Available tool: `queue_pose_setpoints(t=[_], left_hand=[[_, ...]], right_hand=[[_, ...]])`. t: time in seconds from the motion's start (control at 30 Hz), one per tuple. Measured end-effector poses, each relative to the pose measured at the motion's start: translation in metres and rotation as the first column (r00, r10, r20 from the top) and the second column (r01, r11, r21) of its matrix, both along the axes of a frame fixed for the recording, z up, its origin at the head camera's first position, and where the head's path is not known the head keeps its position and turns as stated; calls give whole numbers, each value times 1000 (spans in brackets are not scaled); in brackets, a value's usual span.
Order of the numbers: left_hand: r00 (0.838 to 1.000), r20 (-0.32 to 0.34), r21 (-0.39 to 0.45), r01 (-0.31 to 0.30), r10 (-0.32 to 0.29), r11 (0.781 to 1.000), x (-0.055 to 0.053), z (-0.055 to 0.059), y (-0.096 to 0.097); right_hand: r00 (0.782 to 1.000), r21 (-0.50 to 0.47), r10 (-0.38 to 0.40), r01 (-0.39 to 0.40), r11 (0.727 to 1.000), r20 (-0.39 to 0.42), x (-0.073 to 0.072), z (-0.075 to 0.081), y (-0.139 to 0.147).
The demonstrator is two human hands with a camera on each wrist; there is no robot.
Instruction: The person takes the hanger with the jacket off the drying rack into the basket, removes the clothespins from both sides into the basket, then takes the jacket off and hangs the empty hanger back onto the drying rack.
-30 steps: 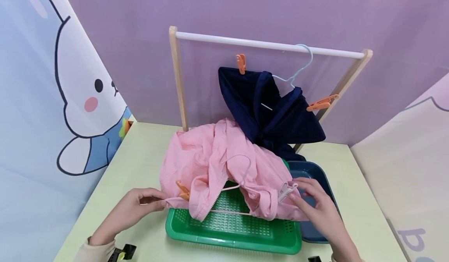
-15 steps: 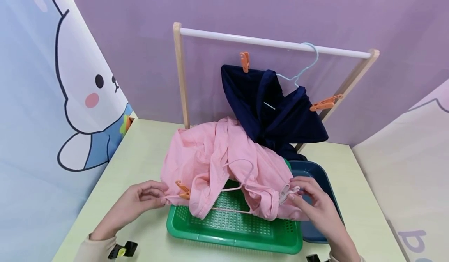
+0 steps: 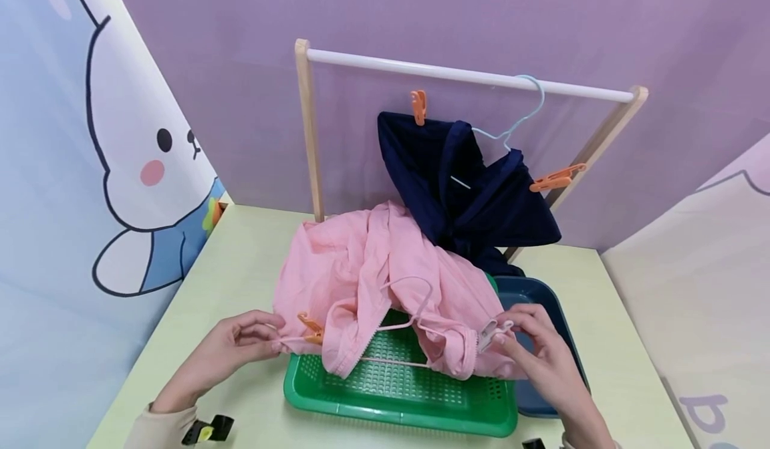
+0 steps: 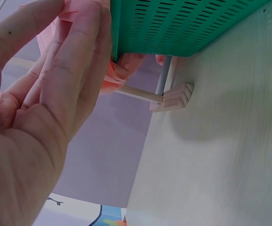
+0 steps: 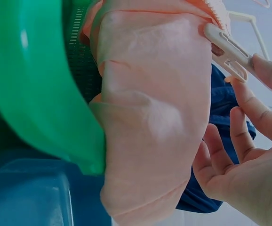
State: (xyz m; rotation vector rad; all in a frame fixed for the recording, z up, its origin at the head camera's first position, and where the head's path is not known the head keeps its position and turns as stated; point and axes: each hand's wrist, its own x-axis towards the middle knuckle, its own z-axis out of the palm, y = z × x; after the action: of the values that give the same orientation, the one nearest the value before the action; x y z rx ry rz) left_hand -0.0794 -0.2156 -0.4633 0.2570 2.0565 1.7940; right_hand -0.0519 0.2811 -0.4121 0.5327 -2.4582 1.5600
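Note:
A pink zip-up jacket (image 3: pixel 343 262) lies draped over a green basket (image 3: pixel 400 422), with a pink hanger (image 3: pixel 397 327) inside its opening. At its left shoulder my left hand (image 3: pixel 240 339) pinches the edge of the cloth; in the left wrist view the fingertips meet pink fabric (image 4: pixel 75 7). An orange clothespin (image 3: pixel 311 329) is clipped on just beside that hand. On the other side my right hand (image 3: pixel 544 349) pinches a white clothespin (image 5: pixel 228 49) between thumb and index finger. That clothespin sits at the jacket's right shoulder, near the zipper teeth; the other right fingers are loosely bent.
Behind, a wooden rack with a white rod (image 3: pixel 433 71) holds a navy garment (image 3: pixel 421 162) on a light blue hanger (image 3: pixel 516 125). Two orange clothespins, one of them on the left (image 3: pixel 419 107), are on it. A dark blue tray (image 3: pixel 541 292) stands right of the basket.
The left fingers and the jacket edge they hold have risen slightly. My right hand stays at the white clothespin, with little visible movement.

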Motion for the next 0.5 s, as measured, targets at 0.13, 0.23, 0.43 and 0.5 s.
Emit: queue_pose_setpoints(t=[0.13, 0.23, 0.43, 0.5], left_hand=[[1000, -11, -6, 6, -6, 1000, 0, -1, 0], [1000, -12, -14, 8, -8, 1000, -1, -1, -1], [999, -23, 3, 27, -26, 1000, -1, -2, -3], [999, -26, 11, 31, -31, 999, -2, -3, -3]], right_hand=[[1000, -16, -9, 9, 1000, -17, 1, 2, 1], [999, -35, -16, 15, 999, -33, 2, 5, 2], [996, -19, -57, 56, 998, -72, 2, 15, 12], [991, 29, -96, 99, 995, -93, 1, 18, 19]])
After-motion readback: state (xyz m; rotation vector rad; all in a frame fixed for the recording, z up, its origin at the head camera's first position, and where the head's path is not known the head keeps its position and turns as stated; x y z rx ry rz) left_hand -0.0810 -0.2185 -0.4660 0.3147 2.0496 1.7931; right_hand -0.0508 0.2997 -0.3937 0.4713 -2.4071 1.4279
